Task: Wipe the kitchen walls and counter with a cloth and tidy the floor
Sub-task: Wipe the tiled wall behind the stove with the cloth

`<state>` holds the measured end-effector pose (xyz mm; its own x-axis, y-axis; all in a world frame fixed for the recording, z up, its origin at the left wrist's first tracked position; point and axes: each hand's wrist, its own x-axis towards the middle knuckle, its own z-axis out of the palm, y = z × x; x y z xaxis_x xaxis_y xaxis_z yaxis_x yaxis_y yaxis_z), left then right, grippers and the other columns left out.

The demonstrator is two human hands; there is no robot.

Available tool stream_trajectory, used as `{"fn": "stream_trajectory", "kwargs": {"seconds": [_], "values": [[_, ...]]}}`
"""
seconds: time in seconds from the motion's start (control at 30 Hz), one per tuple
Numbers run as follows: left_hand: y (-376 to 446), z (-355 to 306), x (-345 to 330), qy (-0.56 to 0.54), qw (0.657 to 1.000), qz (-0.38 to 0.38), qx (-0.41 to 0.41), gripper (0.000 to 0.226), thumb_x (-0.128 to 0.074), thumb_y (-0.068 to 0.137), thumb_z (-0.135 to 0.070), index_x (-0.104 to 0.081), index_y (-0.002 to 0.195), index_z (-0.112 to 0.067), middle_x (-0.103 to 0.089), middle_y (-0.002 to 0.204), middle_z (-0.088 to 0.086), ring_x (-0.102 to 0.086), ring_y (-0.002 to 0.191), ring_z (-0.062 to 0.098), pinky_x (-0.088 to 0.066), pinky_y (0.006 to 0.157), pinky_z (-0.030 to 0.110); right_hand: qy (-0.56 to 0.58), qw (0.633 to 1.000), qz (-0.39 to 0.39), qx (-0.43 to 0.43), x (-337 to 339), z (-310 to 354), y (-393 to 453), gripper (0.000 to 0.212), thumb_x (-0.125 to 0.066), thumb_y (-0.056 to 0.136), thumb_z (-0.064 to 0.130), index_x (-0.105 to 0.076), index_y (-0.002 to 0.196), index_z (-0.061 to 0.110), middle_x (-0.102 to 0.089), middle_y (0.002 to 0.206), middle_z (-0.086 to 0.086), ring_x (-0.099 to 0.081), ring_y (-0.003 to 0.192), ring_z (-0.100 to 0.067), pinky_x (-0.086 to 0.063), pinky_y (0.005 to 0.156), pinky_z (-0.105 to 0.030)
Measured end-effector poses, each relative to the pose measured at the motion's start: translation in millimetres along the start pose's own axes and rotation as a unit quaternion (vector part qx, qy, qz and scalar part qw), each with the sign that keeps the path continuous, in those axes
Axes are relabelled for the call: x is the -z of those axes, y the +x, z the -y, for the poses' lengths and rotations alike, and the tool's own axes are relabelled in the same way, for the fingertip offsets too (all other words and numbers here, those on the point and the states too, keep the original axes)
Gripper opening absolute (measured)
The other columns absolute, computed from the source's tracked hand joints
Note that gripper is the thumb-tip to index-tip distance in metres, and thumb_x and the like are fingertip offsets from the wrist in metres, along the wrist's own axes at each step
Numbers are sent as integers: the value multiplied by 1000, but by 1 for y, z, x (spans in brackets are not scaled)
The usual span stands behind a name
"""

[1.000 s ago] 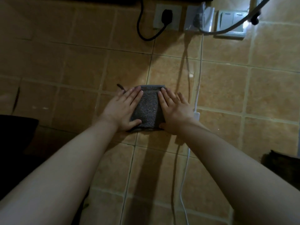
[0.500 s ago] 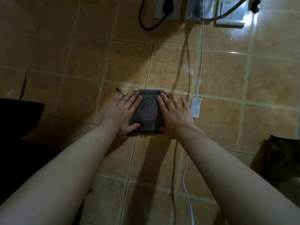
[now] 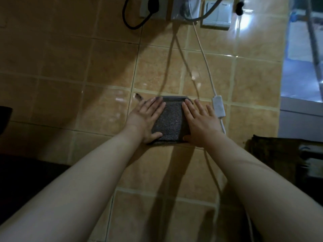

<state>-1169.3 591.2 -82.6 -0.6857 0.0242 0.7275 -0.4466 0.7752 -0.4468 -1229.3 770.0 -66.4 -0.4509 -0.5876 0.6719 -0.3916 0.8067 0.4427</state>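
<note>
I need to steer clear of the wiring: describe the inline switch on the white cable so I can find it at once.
Start at the tan tiled wall and find the grey cloth pressed flat under the left hand and the right hand. Just beside the right hand's outer fingers, a thin white cable hangs from the outlets above. The inline switch is the small white oblong block on it, thicker than the cable.

wall tiles [image 3: 108,109]: glazed ceramic, tan, glossy, caught the light | cloth [image 3: 170,121]: grey, nubbly, matt towelling with a smoother hem | cord [image 3: 204,55]: white plastic, smooth | inline switch [image 3: 218,106]: white plastic, probably matt | wall plates [image 3: 216,13]: pale plastic, slight sheen
</note>
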Motion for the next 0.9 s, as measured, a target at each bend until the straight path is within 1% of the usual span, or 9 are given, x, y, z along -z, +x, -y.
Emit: {"fn": "stream_trajectory", "kwargs": {"seconds": [0.13, 0.23, 0.37, 0.57, 0.73, 0.9], "values": [[12, -26, 11, 10, 1000, -9, -7, 98, -26, 86, -69, 26, 143, -9, 25, 154, 9, 18, 143, 24, 5, 116, 41, -11, 1000, 11, -20, -5, -25, -10, 103, -52, 85, 58, 18, 148, 16, 21, 156, 2, 16, 145, -21, 3, 116, -42], [18, -43, 15, -7, 1000, -18, -14, 98, -28, 86, -69, 26, 143, -10, 26, 154, 8, 18, 143, 24, 4, 116, 39, -11, 999, 14, -35, -14, -41, -17, 106, -54, 83, 59, 19, 147, 17, 22, 156, 3, 16, 145, -21, 2, 116, -42], [20, -57, 17, -9, 999, -31, -29, 96, -26, 86, -69, 26, 143, -11, 26, 154, 8, 19, 143, 24, 4, 116, 38, 1, 998, 26, -49, -22, -54, -27, 108, -56, 82, 59, 19, 148, 18, 22, 156, 6, 16, 145, -20, 3, 116, -38], [17, -73, 13, -13, 998, -43, -50, 96, -25, 86, -69, 27, 142, -11, 26, 154, 9, 20, 143, 25, 6, 116, 39, 15, 996, 45, -71, -34, -59, -42, 106, -57, 83, 56, 20, 147, 19, 25, 155, 6, 18, 144, -20, 5, 116, -40], [8, -85, 8, -18, 997, -44, -60, 96, -26, 86, -69, 27, 142, -12, 27, 153, 9, 21, 143, 26, 7, 116, 39, -1, 994, 69, -82, -42, -58, -57, 105, -52, 85, 58, 23, 146, 19, 28, 154, 5, 20, 144, -21, 7, 115, -42], [0, -90, 4, -30, 997, -42, -62, 95, -25, 87, -69, 27, 142, -12, 27, 153, 8, 21, 142, 25, 8, 116, 40, -17, 994, 68, -85, -46, -52, -65, 104, -50, 85, 59, 24, 146, 18, 27, 154, 4, 19, 144, -22, 6, 115, -44]]}}
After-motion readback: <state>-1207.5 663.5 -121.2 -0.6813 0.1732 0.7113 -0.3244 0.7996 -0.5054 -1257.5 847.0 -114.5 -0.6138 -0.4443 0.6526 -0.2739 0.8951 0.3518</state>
